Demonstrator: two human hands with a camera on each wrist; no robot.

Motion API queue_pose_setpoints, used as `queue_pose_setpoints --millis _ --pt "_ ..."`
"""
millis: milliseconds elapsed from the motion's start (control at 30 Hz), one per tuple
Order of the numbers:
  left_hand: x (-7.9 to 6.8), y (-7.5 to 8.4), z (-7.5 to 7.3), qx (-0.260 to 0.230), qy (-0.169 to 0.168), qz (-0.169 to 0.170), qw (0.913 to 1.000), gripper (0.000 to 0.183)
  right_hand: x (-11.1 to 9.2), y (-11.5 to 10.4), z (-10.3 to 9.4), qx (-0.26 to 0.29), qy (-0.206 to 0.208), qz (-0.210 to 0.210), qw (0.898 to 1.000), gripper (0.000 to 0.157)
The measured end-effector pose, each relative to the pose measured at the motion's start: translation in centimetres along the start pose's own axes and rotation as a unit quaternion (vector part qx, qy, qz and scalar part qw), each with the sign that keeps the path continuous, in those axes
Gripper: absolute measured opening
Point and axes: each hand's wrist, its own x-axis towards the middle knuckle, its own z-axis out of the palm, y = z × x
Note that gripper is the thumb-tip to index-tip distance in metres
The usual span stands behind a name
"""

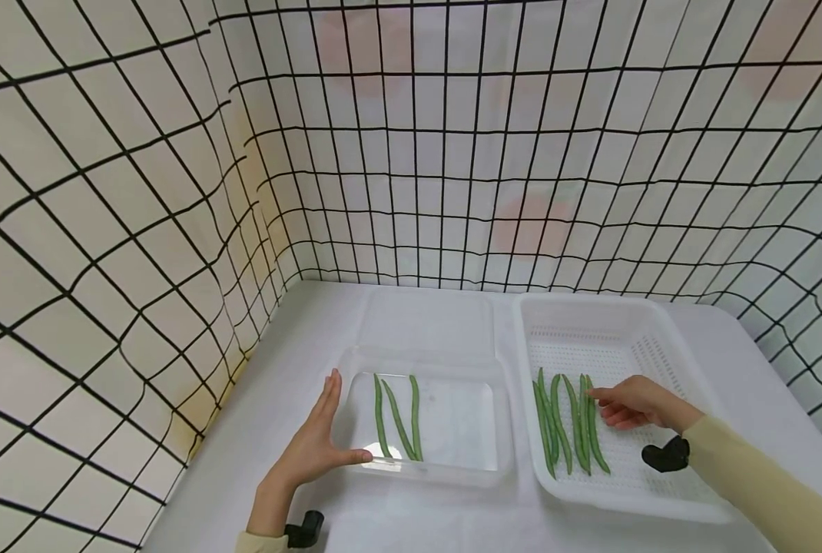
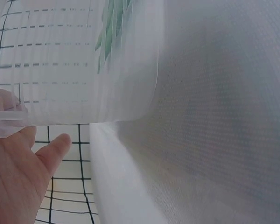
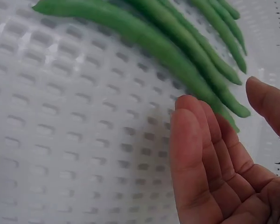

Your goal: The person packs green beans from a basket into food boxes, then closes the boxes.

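Note:
My left hand (image 1: 314,445) is at the left side of a clear plastic box (image 1: 505,418), fingers straight along its side and thumb over the near rim. Three green beans (image 1: 415,418) lie lengthwise inside the box. In the left wrist view, fingertips show through the box's translucent corner (image 2: 9,123). Over a white perforated basket (image 1: 525,346), my right hand (image 1: 642,403) reaches in beside a row of several green beans (image 1: 584,430). In the right wrist view its fingers are loosely bent, thumb apart, right at the end of the nearest bean (image 3: 130,31), with nothing between them.
Behind the box lies a flat clear lid (image 1: 425,322). The basket stands to the right of the box on a white-covered table (image 1: 411,522). Black wire mesh (image 1: 445,153) rises along the back and both sides.

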Motion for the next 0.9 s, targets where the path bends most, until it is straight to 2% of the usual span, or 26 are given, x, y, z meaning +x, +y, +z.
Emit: queue_pose_setpoints --millis 133,367,767,900 --pt "0.0 0.0 0.0 -0.001 -0.001 -0.002 1.0000 0.134 0.6 0.6 0.8 0.010 -0.004 0.007 1.000 0.039" --pt "-0.1 0.0 0.0 -0.002 0.000 0.001 1.0000 0.134 1.2 0.4 1.8 0.014 0.017 0.032 0.999 0.033" --pt "-0.1 -0.1 0.1 0.002 0.003 0.002 1.0000 0.135 0.8 0.4 1.7 0.087 0.010 0.043 0.995 0.026" --pt "0.0 -0.1 0.1 0.000 0.002 -0.002 1.0000 0.135 0.7 0.5 1.4 0.097 0.004 0.045 0.994 0.023"
